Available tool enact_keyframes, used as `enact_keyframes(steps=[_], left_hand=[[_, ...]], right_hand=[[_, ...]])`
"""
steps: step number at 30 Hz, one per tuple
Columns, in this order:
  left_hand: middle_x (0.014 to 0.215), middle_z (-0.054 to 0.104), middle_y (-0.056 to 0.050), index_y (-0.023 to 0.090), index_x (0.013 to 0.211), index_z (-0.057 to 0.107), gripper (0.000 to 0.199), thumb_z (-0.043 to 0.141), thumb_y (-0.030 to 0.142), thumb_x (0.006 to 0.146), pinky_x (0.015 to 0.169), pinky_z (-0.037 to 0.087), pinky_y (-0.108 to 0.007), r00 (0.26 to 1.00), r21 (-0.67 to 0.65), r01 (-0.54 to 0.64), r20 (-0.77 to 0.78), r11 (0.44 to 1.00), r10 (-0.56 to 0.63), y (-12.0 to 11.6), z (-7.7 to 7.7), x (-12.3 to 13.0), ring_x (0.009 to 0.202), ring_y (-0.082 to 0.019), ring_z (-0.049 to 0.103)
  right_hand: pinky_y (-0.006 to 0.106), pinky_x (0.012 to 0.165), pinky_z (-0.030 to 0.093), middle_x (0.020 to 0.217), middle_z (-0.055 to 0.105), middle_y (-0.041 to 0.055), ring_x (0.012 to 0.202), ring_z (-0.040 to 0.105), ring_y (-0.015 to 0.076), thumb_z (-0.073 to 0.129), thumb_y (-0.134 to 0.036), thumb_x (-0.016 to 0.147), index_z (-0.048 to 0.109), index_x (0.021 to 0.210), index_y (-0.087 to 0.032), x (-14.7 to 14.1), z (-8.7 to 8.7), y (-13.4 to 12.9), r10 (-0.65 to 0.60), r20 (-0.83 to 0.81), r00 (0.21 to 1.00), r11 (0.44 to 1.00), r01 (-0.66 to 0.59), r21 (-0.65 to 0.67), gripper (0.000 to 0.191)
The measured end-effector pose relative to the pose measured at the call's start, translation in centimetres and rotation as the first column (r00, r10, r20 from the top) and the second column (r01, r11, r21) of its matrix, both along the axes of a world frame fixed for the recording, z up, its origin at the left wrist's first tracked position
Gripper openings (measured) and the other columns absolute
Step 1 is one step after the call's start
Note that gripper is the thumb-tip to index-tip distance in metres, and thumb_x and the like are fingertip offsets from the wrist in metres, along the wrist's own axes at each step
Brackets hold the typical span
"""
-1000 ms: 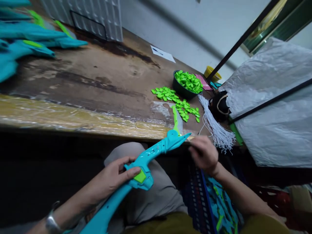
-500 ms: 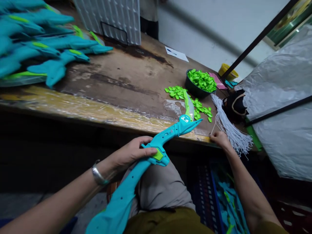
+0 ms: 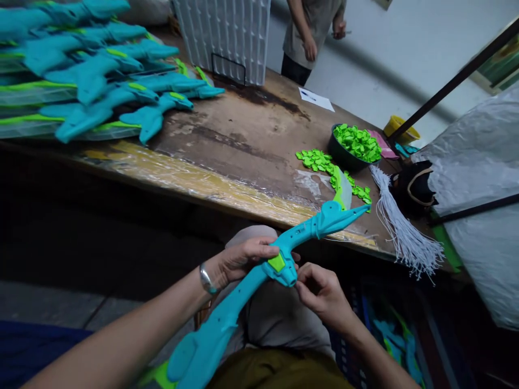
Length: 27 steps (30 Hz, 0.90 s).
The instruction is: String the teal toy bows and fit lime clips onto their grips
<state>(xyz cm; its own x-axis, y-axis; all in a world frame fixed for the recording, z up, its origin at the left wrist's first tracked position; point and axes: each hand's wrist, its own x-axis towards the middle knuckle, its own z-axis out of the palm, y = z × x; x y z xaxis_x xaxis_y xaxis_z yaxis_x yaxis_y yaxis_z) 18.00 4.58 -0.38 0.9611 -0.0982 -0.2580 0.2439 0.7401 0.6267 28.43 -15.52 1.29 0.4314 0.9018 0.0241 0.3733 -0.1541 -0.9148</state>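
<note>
A long teal toy bow (image 3: 247, 286) with a lime-green patch lies slantwise over my lap. My left hand (image 3: 247, 256) is closed around its middle, thumb by the green patch. One pointed end reaches toward the table edge, where a green and clear curved limb (image 3: 343, 189) stands out. Right beside the stubby knob under the patch, my right hand (image 3: 322, 292) is closed in a pinch. A thin white string (image 3: 352, 239) shows faintly below the bow's tip; its end at my fingers is hard to see. More white strings (image 3: 399, 221) lie bundled on the table.
Several teal bows (image 3: 101, 75) are piled at the table's left. A dark bowl (image 3: 344, 156) of green pieces stands at right, with loose green pieces (image 3: 314, 159) near it. A blue crate (image 3: 365, 335) is below right. A person (image 3: 312, 32) stands behind the table.
My right hand has come from the string bundle at the table edge leftward to the bow's middle. My left hand still holds the bow, now tilted a little differently. The view has shifted left.
</note>
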Motion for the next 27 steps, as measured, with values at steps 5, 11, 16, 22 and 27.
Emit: enact_keyframes(steps=[5,11,16,22,27], left_hand=[[0.099,0.080,-0.017,0.008,0.102,0.078,0.045,0.086,0.036,0.068,0.079,0.057,-0.033,1.000,0.021,-0.009,0.029,1.000,0.008,0.5,-0.5,-0.4,0.083,-0.025,0.074],[0.089,0.079,-0.009,0.012,0.099,0.078,0.047,0.087,0.041,0.062,0.075,0.053,-0.030,0.994,0.204,0.101,0.008,0.974,-0.105,0.2,0.1,-1.9,0.079,-0.023,0.070],[0.074,0.069,0.000,0.016,0.088,0.074,0.043,0.088,0.043,0.057,0.066,0.044,-0.025,0.972,0.422,0.236,-0.121,0.875,-0.204,-1.3,-0.5,-3.6,0.070,-0.017,0.058],[0.089,0.069,-0.001,0.019,0.102,0.072,0.062,0.085,0.057,0.055,0.076,0.048,-0.028,0.952,0.532,0.304,-0.198,0.791,-0.233,-2.7,-3.1,-5.1,0.089,-0.025,0.061],[0.103,0.072,-0.006,0.020,0.117,0.067,0.083,0.078,0.072,0.053,0.086,0.052,-0.034,0.933,0.599,0.357,-0.261,0.717,-0.247,-3.5,-4.9,-6.8,0.100,-0.031,0.063]], right_hand=[[0.021,0.056,0.046,0.066,0.057,-0.0024,0.059,0.054,0.0118,0.069,-0.024,0.088,0.059,0.073,-0.018,-1.1,-1.3,-0.2,0.039,-0.149,0.988,0.999,-0.039,0.004,0.019],[0.026,0.062,0.060,0.080,0.075,0.0064,0.065,0.069,0.0151,0.048,-0.032,0.107,0.072,0.092,-0.012,0.6,-3.5,2.2,-0.039,-0.306,0.951,0.996,0.061,0.061,0.034],[0.028,0.067,0.061,0.085,0.071,0.0041,0.066,0.067,0.0127,0.055,-0.052,0.104,0.070,0.097,-0.014,6.3,-3.1,1.4,-0.164,-0.452,0.877,0.956,0.254,0.145,0.041],[0.017,0.045,0.042,0.068,0.044,-0.0072,0.047,0.032,0.0052,0.081,-0.048,0.084,0.065,0.094,-0.020,10.5,-2.1,-2.8,-0.300,-0.567,0.767,0.849,0.485,0.207,0.034],[0.019,0.043,0.041,0.073,0.050,-0.0039,0.049,0.035,0.0064,0.084,-0.047,0.079,0.066,0.094,-0.019,12.2,-1.4,-4.5,-0.374,-0.596,0.710,0.786,0.584,0.202,0.037]])
